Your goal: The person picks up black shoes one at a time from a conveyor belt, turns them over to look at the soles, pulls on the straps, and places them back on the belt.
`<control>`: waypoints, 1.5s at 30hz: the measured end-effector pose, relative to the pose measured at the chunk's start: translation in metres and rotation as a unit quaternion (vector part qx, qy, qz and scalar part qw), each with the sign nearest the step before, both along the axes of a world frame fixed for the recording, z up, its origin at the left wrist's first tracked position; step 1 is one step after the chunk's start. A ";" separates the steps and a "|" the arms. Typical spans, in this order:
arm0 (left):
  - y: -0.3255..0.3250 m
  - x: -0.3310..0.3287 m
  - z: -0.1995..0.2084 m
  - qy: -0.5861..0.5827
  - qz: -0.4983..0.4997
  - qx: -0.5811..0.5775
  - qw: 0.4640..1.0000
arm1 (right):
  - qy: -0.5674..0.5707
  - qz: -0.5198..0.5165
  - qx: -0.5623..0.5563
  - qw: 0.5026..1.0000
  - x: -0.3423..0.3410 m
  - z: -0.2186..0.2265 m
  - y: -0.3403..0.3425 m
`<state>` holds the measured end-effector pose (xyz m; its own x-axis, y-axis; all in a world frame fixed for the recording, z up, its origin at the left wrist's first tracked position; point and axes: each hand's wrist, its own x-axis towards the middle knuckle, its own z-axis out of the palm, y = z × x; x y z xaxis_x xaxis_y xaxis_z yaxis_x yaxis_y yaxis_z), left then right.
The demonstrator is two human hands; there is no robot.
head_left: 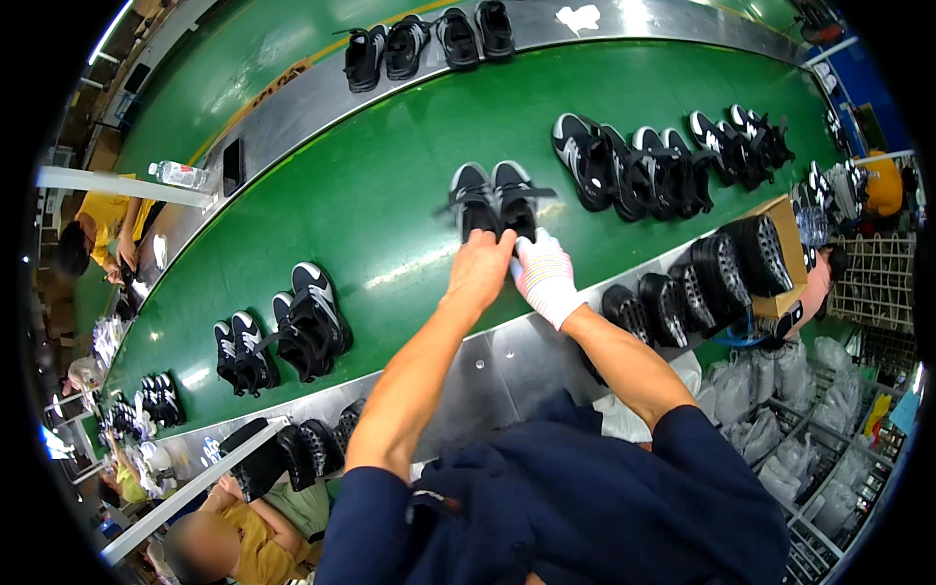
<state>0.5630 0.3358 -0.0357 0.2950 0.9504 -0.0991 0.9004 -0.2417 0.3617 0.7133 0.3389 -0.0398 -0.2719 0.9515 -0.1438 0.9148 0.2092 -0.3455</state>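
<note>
Two black sneakers with grey toes and loose straps stand side by side on the green belt [400, 249], toes pointing away from me. My left hand [478, 266], bare, is closed on the heel of the left sneaker [472, 195]. In a white striped glove, my right hand [546, 278] grips the heel of the right sneaker [513, 190]. Both hands nearly touch each other. The straps look smeared by motion. My fingertips are partly hidden inside the shoe openings.
More sneakers [585, 161] line the belt at right, with other pairs [314, 322] at left. Black shoes [458, 41] stand on the far metal ledge, near a phone [233, 167] and bottle [178, 175]. Dark moulded shoe forms [721, 273] sit on the near ledge. Co-workers [239, 536] sit at left.
</note>
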 end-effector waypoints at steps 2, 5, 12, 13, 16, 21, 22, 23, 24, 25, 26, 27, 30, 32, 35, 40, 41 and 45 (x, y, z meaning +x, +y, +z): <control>-0.042 -0.008 0.022 -0.026 0.014 -0.001 1.000 | 0.011 0.043 -0.027 0.999 -0.001 0.018 -0.028; -0.135 -0.023 0.040 -0.081 0.039 -0.014 0.996 | 0.039 0.124 -0.073 0.989 -0.003 0.027 -0.097; -0.291 -0.029 0.031 -0.093 0.051 -0.093 0.990 | 0.113 0.161 -0.040 0.980 0.002 0.017 -0.219; -0.297 -0.030 0.035 -0.093 0.051 -0.041 0.994 | 0.127 0.146 -0.066 0.979 0.009 0.037 -0.219; -0.305 -0.031 0.052 -0.107 0.059 0.075 0.990 | 0.106 0.056 0.036 0.992 0.066 0.047 -0.232; -0.281 -0.019 0.061 -0.207 0.051 0.111 0.971 | -0.118 -0.164 0.172 0.964 0.146 0.019 -0.242; -0.277 -0.010 0.062 -0.228 0.034 0.102 0.968 | -0.111 -0.162 0.151 0.969 0.151 0.007 -0.241; -0.275 -0.001 0.063 -0.247 0.018 0.090 0.965 | -0.105 -0.159 0.129 0.973 0.154 -0.001 -0.239; -0.273 0.009 0.065 -0.255 0.006 0.081 0.963 | -0.098 -0.155 0.107 0.977 0.159 -0.007 -0.240; -0.272 0.015 0.064 -0.253 -0.004 0.084 0.964 | -0.094 -0.153 0.113 0.977 0.158 -0.005 -0.240; -0.270 0.021 0.061 -0.251 -0.014 0.088 0.964 | -0.091 -0.150 0.119 0.977 0.157 -0.002 -0.241; -0.269 0.026 0.059 -0.250 -0.024 0.092 0.964 | -0.088 -0.148 0.125 0.977 0.158 0.002 -0.241; -0.257 0.039 0.059 -0.268 -0.006 0.062 0.961 | -0.013 -0.138 0.191 0.972 0.163 0.025 -0.246; -0.239 0.054 0.056 -0.356 0.044 0.023 0.933 | 0.051 -0.108 0.211 0.970 0.159 0.056 -0.249; -0.211 0.068 0.057 -0.529 0.096 -0.085 0.839 | 0.252 -0.091 0.009 0.963 0.140 0.105 -0.257; -0.211 0.062 0.053 -0.590 0.204 -0.139 0.769 | 0.192 -0.005 -0.079 0.978 0.096 0.125 -0.259; -0.215 0.057 0.049 -0.596 0.235 -0.140 0.755 | 0.206 0.001 -0.090 0.974 0.088 0.119 -0.258; -0.240 0.025 0.064 -0.379 0.325 0.005 0.867 | 0.197 0.028 -0.177 0.964 0.071 0.102 -0.252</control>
<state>0.5884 0.0958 0.0287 -0.3255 0.9401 -0.1013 0.3523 0.2200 0.9097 0.7845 0.0870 0.0623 -0.4214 0.8443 -0.3311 0.6883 0.0600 -0.7230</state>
